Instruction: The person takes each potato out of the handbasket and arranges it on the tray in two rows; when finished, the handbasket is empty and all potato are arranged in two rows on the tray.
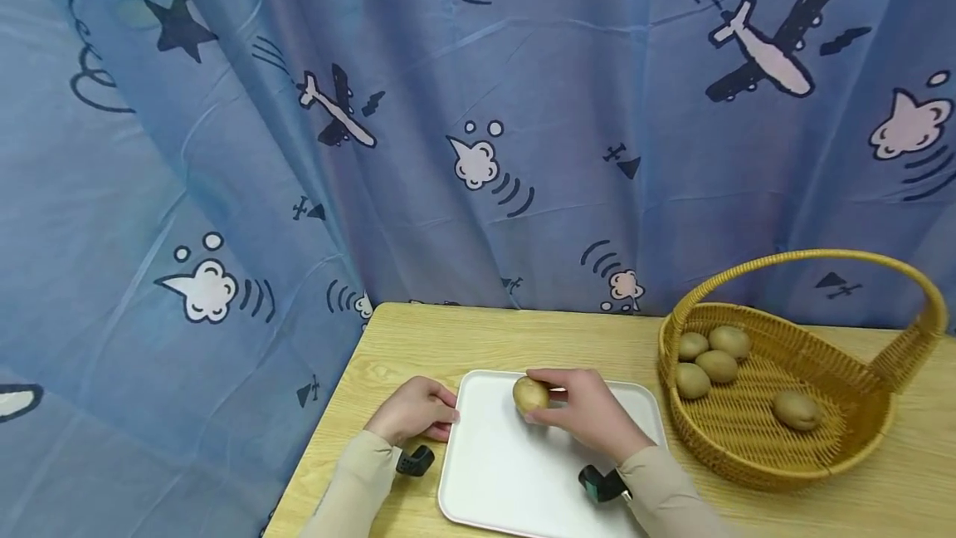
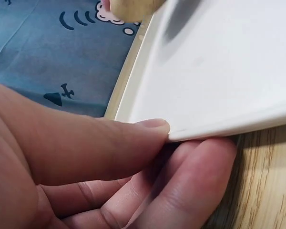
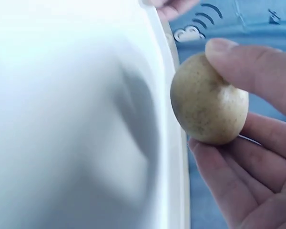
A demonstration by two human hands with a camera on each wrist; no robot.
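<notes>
The right hand (image 1: 582, 405) pinches a potato (image 1: 531, 396) over the white tray (image 1: 508, 467); the left hand (image 1: 414, 410) pinches the tray's rim. Smooth and round, the potato could slip from those fingertips and roll, particularly if the left tips the tray. I spot no readable brand, though the black wrist gear (image 1: 416, 461) looks too small to judge.

Curtained-off corner, kind of room unclear, blue airplane-print curtains (image 1: 418, 214), wood-grain table (image 1: 418, 339)
</notes>
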